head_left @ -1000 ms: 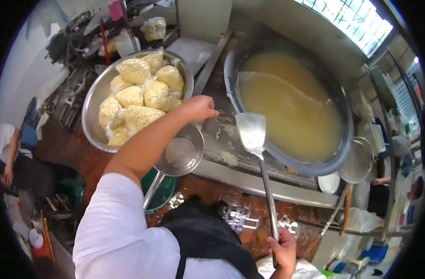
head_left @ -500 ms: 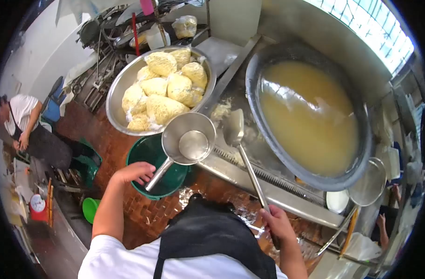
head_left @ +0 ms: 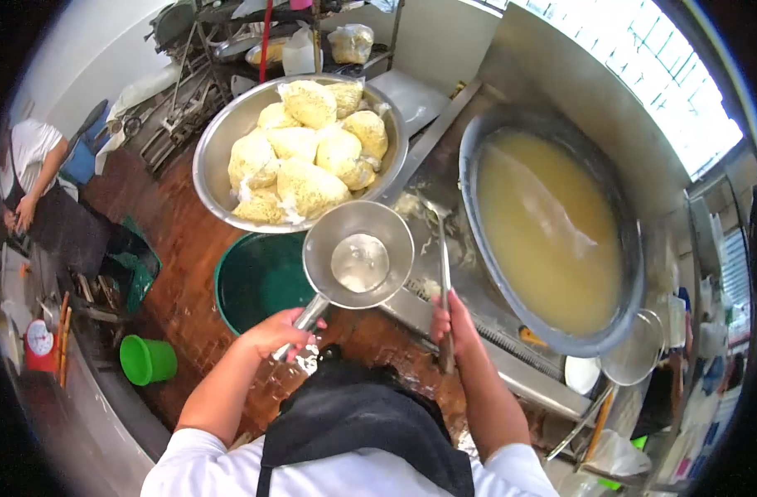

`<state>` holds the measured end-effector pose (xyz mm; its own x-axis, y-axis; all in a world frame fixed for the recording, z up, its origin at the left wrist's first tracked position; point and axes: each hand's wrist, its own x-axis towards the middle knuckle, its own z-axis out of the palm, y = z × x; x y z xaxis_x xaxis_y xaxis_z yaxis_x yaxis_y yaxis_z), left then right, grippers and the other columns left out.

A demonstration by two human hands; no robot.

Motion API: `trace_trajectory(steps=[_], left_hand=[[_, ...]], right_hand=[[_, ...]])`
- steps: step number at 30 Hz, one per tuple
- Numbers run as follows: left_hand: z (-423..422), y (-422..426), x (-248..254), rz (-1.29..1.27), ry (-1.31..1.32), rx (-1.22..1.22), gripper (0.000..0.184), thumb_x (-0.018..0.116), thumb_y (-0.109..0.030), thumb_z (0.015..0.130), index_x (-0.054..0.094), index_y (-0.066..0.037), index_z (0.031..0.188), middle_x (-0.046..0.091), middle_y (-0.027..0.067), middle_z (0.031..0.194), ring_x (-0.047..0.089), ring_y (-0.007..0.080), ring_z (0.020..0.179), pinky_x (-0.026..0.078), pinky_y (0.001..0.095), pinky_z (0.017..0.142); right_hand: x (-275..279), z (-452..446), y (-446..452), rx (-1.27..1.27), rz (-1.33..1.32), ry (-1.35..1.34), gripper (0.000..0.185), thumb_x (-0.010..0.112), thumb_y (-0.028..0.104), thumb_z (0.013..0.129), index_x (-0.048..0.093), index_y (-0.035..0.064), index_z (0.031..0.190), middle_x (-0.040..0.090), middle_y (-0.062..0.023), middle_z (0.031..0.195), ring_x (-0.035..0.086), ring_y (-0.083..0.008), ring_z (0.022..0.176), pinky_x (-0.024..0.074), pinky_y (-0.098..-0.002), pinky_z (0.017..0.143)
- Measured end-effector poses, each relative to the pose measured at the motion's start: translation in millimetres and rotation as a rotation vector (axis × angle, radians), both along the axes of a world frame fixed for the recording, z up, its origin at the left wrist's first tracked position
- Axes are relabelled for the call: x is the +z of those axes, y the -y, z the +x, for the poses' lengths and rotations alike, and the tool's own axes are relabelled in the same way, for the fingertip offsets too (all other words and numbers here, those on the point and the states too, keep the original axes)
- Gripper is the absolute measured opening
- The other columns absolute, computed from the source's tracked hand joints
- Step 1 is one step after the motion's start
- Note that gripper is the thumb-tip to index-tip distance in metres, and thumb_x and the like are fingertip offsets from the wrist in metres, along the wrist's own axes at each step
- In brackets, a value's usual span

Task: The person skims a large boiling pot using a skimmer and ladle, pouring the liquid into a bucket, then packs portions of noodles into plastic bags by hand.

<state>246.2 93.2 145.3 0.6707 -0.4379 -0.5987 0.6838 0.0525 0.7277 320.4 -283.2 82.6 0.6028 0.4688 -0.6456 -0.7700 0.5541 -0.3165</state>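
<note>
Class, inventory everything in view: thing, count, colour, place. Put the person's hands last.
Bowl: 1, silver, beyond tub
Bags: about 10, yellow, in bowl
Pan: 1, silver, centre
Spatula: 1, metal, beside pan
Wok: 1, grey, right, holding cloudy yellow liquid
Tub: 1, dark green, below bowl
Bucket: 1, bright green, lower left
Scale: 1, red and white, far left
Strainer: 1, grey, lower right
Co-worker: 1, white top, left
Background clutter: uncountable
Left hand: 1, on pan handle
Right hand: 1, on spatula
</note>
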Motion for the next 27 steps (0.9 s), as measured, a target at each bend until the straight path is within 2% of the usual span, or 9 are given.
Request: trace_trajectory(steps=[3, 6, 11, 14, 17, 20, 23, 26, 27], left_hand=[[0, -3, 22, 0.011, 0.0, 0.04, 0.044, 0.065, -0.005, 0.071, 0.049, -0.001, 0.112, 0.051, 0.0017, 0.066, 0.048, 0.0092, 0.042, 0.042, 0.0243, 0.04], [3, -11, 33, -0.001, -0.003, 0.056, 0.043, 0.065, -0.005, 0.071, 0.051, -0.002, 0.111, 0.051, 0.0013, 0.066, 0.048, 0.0094, 0.042, 0.042, 0.0248, 0.04], [1, -34, 29, 0.054, -0.053, 0.018, 0.043, 0.064, -0.004, 0.072, 0.05, -0.001, 0.113, 0.05, 0.0011, 0.066, 0.049, 0.0095, 0.042, 0.043, 0.0246, 0.04], [-4, -42, 19, 0.063, -0.071, 0.006, 0.043, 0.064, -0.004, 0.072, 0.051, -0.002, 0.113, 0.051, 0.0013, 0.066, 0.049, 0.0094, 0.042, 0.042, 0.0242, 0.04], [-5, -39, 18, 0.052, -0.07, 0.036, 0.042, 0.063, -0.004, 0.073, 0.05, -0.002, 0.113, 0.051, 0.0005, 0.063, 0.048, 0.0091, 0.041, 0.041, 0.0237, 0.039], [-1, -32, 11, 0.026, -0.068, 0.054, 0.042, 0.063, -0.004, 0.073, 0.051, -0.002, 0.113, 0.05, -0.0002, 0.06, 0.047, 0.0091, 0.04, 0.04, 0.0234, 0.038], [5, -23, 9, 0.051, -0.067, 0.04, 0.043, 0.064, -0.005, 0.073, 0.05, -0.002, 0.114, 0.05, -0.0004, 0.058, 0.047, 0.0092, 0.04, 0.04, 0.0231, 0.038], [12, -17, 5, 0.059, -0.071, 0.02, 0.044, 0.065, -0.007, 0.075, 0.05, -0.002, 0.116, 0.049, -0.0004, 0.058, 0.047, 0.0094, 0.041, 0.04, 0.0233, 0.039], [13, -14, 5, 0.065, -0.077, 0.016, 0.044, 0.065, -0.008, 0.075, 0.05, -0.002, 0.116, 0.049, -0.0004, 0.058, 0.047, 0.0095, 0.041, 0.04, 0.0234, 0.039]], right_hand=[[-10, 28, -33, -0.03, -0.1, 0.025, 0.043, 0.043, 0.055, 0.094, 0.055, 0.0146, 0.097, 0.039, 0.0068, 0.056, 0.037, -0.0071, 0.043, 0.0359, -0.0267, 0.04], [6, 16, -53, -0.004, -0.233, 0.033, 0.043, 0.042, 0.055, 0.094, 0.055, 0.0138, 0.099, 0.039, 0.0064, 0.056, 0.037, -0.0072, 0.043, 0.0372, -0.0274, 0.041], [27, -75, -28, 0.186, -0.274, 0.02, 0.042, 0.038, 0.049, 0.097, 0.054, 0.0099, 0.099, 0.039, 0.0049, 0.055, 0.037, -0.0084, 0.04, 0.0351, -0.0255, 0.038], [59, -111, -8, 0.193, -0.108, -0.169, 0.042, 0.036, 0.049, 0.097, 0.054, 0.0112, 0.095, 0.04, 0.0058, 0.052, 0.034, -0.0061, 0.037, 0.0303, -0.0237, 0.035], [73, -109, -10, 0.129, -0.248, -0.108, 0.042, 0.038, 0.05, 0.097, 0.055, 0.0113, 0.095, 0.04, 0.0062, 0.053, 0.033, -0.0056, 0.037, 0.0297, -0.024, 0.035], [56, -70, -13, 0.02, -0.199, -0.006, 0.041, 0.04, 0.052, 0.096, 0.054, 0.0134, 0.096, 0.038, 0.0061, 0.052, 0.034, -0.0069, 0.038, 0.0341, -0.0257, 0.038], [15, -23, -13, -0.14, 0.008, -0.036, 0.04, 0.04, 0.052, 0.095, 0.055, 0.0153, 0.093, 0.038, 0.0063, 0.052, 0.035, -0.0071, 0.039, 0.0353, -0.0261, 0.038], [12, -36, -28, -0.127, -0.119, -0.034, 0.039, 0.041, 0.052, 0.095, 0.055, 0.0165, 0.09, 0.039, 0.0064, 0.052, 0.036, -0.0072, 0.039, 0.0354, -0.0263, 0.039], [16, -54, -31, -0.123, -0.04, -0.107, 0.04, 0.041, 0.052, 0.095, 0.055, 0.0156, 0.088, 0.039, 0.0061, 0.052, 0.036, -0.0077, 0.039, 0.0337, -0.0262, 0.038]])
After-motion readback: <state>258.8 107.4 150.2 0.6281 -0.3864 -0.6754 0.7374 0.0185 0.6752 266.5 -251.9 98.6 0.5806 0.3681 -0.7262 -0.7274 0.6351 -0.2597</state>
